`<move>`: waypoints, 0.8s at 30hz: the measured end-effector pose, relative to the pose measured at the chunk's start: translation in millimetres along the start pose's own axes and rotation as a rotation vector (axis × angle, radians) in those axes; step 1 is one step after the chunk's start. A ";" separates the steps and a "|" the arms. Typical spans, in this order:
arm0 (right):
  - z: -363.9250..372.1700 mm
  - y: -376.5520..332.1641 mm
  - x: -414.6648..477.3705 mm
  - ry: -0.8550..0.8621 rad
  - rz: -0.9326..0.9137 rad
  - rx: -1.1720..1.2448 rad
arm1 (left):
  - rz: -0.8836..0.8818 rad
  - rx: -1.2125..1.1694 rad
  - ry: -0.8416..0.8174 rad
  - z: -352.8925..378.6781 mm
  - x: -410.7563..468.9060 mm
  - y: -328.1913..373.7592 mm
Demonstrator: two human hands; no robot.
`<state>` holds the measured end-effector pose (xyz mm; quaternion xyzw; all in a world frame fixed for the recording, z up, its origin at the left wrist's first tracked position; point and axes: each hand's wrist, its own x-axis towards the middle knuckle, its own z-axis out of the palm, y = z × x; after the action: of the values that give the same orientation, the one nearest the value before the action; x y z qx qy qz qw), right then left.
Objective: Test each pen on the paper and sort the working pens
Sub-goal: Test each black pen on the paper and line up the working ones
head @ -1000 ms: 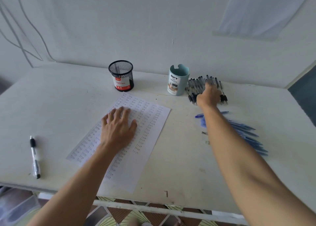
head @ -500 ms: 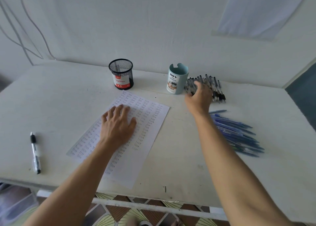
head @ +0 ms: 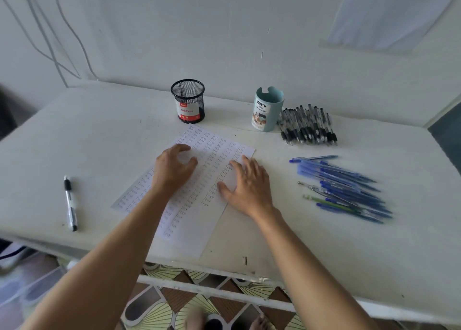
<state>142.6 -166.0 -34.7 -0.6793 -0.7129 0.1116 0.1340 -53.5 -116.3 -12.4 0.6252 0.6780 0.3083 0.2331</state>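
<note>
1 white paper sheet w/ handwritten rows (head: 212, 155), long axis slanting near-left to far-right, under both hands. Left hand (head: 172, 170) loosely curled, fingertips on sheet, gripping nothing. Right hand (head: 249, 187) flat, splayed, released. Well left of left fingers: 1 black-and-clear pen (head: 70, 203), lengthwise near-far. Right of right fingers: heap of blue plastic pens (head: 344, 187), lying left-right. Beyond-right: heap of black-grip pens (head: 308, 126), near-far, too dense to count. Past fingertips: 2 cups, black mesh cup (head: 188, 101) & teal plastic cup (head: 267, 110).

White table (head: 99, 135), surface scuffed, lies under both hands. One small dark mark (head: 245, 260) sits at its near edge, nearer than the right hand (head: 249, 187). A white wall (head: 224, 42) stands beyond the hands. Thin cables (head: 47, 33) run down it, far left of the left hand (head: 174, 170). A pale cloth (head: 389, 12) hangs beyond the right hand, upper right. Below the near edge are a white rail (head: 199, 286) and patterned floor tiles (head: 159, 312) (brown, with cream fan shapes).
</note>
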 end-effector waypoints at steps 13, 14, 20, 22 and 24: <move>2.4 4.2 -4.1 -0.020 0.000 0.000 | -0.693 0.415 0.378 -80.1 -34.5 -76.5; 2.3 3.7 -4.1 -0.022 0.004 0.003 | -0.735 0.427 0.365 -83.0 -37.0 -83.7; 1.1 2.2 -4.5 -0.024 0.005 0.012 | -0.665 0.410 0.410 -93.9 -35.1 -98.8; 1.6 2.2 -4.8 -0.017 0.002 0.010 | -0.597 0.394 0.439 -95.0 -36.4 -97.1; 2.1 2.3 -4.7 -0.016 0.001 0.003 | -0.523 0.391 0.476 -92.6 -38.2 -95.2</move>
<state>144.3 -170.6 -37.7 -0.6783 -0.7136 0.1182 0.1291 -181.3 -168.6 -17.7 0.3751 0.8952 0.2400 0.0168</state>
